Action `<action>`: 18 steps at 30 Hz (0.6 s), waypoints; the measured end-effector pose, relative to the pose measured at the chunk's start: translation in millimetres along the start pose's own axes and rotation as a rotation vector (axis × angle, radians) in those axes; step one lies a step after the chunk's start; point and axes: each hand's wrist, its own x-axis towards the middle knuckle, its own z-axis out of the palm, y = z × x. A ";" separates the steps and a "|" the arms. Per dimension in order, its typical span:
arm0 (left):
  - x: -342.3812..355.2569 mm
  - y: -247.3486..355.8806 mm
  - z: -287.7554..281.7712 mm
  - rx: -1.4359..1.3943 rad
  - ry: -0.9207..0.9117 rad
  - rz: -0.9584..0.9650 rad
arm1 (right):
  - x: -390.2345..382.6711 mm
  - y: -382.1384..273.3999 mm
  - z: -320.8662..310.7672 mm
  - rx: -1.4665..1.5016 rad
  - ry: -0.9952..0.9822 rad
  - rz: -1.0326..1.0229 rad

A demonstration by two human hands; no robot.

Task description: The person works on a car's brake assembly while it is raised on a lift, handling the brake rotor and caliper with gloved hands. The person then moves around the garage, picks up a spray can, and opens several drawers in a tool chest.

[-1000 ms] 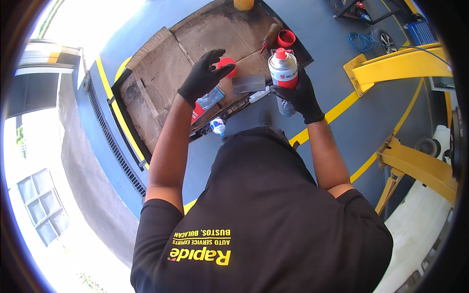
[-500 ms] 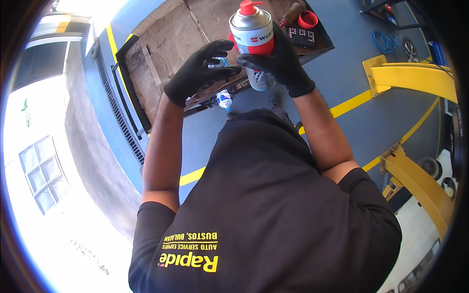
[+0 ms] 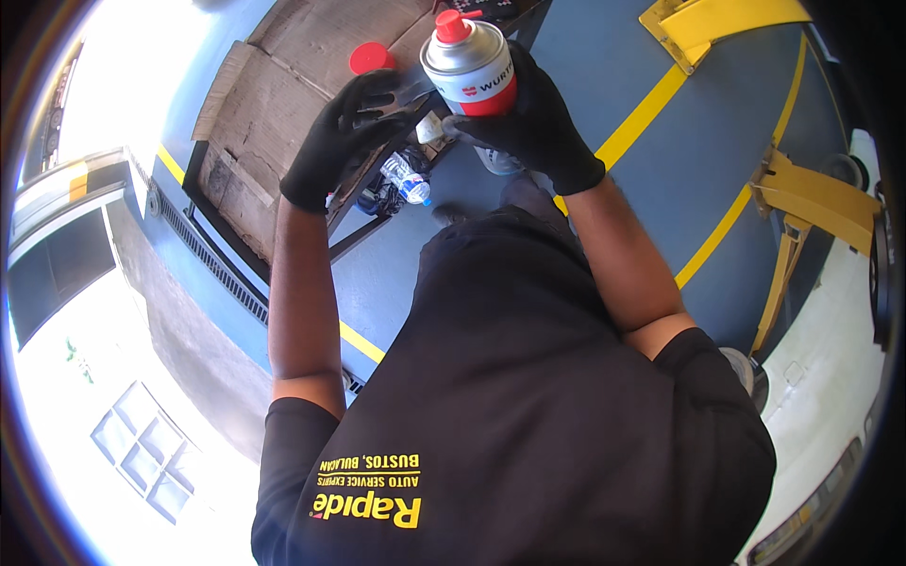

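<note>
My right hand [image 3: 543, 132], in a black glove, is closed round a white and red spray can [image 3: 472, 80] with a red nozzle, held upright over the near edge of a cardboard-covered work table [image 3: 293, 52]. Just left of the can, my gloved left hand [image 3: 340, 132] has bent fingers apart, with nothing visible in them. Behind it on the cardboard lies a red cap [image 3: 373, 58]. A plastic bottle [image 3: 406, 177] with a blue cap shows below the table edge, among dark items that I cannot make out.
Yellow lift arms [image 3: 717, 28] [image 3: 816, 208] stand on the blue floor with yellow lines at my right, beside a white vehicle [image 3: 812, 368]. A drain grate [image 3: 208, 250] runs along the left near a pale wall.
Both my hands and the can have moved leftward since a second ago; my left hand has also come a little lower. The view has swung, shifting the table up and left.
</note>
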 end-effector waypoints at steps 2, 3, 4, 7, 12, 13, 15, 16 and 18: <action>0.5 -1.2 16.8 -0.056 -0.054 -0.028 | -35.7 -7.8 -18.1 -0.035 0.039 0.069; -0.3 -0.6 29.7 -0.084 -0.078 -0.048 | -52.8 -11.2 -28.5 -0.051 0.047 0.079; -0.3 1.9 43.8 -0.118 -0.114 -0.010 | -68.5 -14.5 -39.8 -0.014 0.030 0.130; -3.1 13.1 107.8 0.001 -0.228 0.046 | -112.0 -26.0 -83.9 0.095 0.062 0.257; 11.7 43.2 269.8 0.015 -0.520 0.028 | -166.0 -38.9 -187.2 0.111 0.221 0.273; 17.8 48.7 306.8 0.081 -0.535 0.191 | -178.1 -44.1 -209.9 0.128 0.232 0.273; 29.6 57.6 373.9 -0.045 -0.689 0.093 | -203.0 -55.8 -257.7 0.178 0.266 0.283; 37.3 63.8 411.4 0.141 -0.702 0.399 | -215.0 -62.5 -285.9 0.210 0.294 0.266; 52.7 76.5 479.6 0.037 -0.701 0.371 | -235.5 -74.3 -345.7 0.145 0.356 0.258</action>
